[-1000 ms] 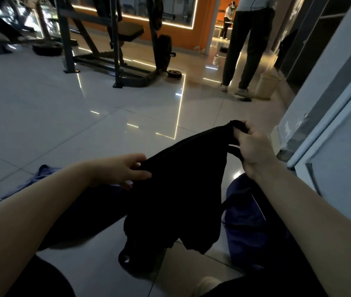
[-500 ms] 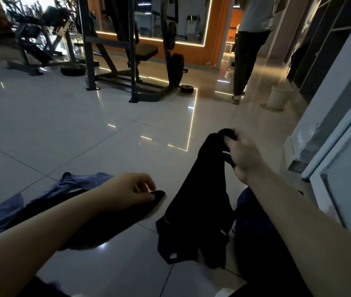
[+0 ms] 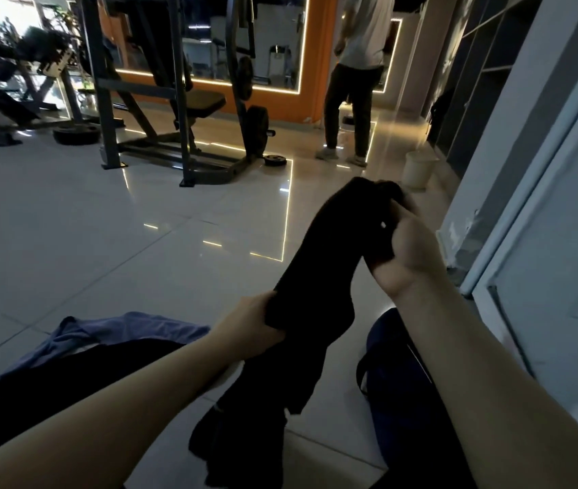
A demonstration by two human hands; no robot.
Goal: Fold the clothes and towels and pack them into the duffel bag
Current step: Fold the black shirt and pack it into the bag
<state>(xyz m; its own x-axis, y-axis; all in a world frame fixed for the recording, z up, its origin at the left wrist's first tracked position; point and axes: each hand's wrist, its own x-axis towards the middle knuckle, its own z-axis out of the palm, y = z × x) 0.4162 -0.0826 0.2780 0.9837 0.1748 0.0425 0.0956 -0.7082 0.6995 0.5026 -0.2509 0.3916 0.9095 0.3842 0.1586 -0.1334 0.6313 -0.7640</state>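
A black garment [image 3: 319, 262] hangs bunched lengthwise above the tiled floor. My right hand [image 3: 407, 248] grips its upper end, palm turned toward me. My left hand [image 3: 248, 330] grips the garment lower down, near its middle; its tail droops to the floor. A dark blue duffel bag [image 3: 397, 375] lies on the floor under my right forearm, partly hidden by it. To the left lie a blue cloth [image 3: 118, 333] and another dark garment [image 3: 79, 375] on the floor.
A grey wall and door frame [image 3: 541, 192] stand close on the right. A person [image 3: 354, 75] stands ahead beside a pale bucket [image 3: 418, 169]. Gym racks, a bench [image 3: 174, 111] and weight plates fill the far left.
My left hand had let go of the black garment and rested on the floor pile; now it has come back and grips the garment's middle. My right hand has turned palm-up and raised its end.
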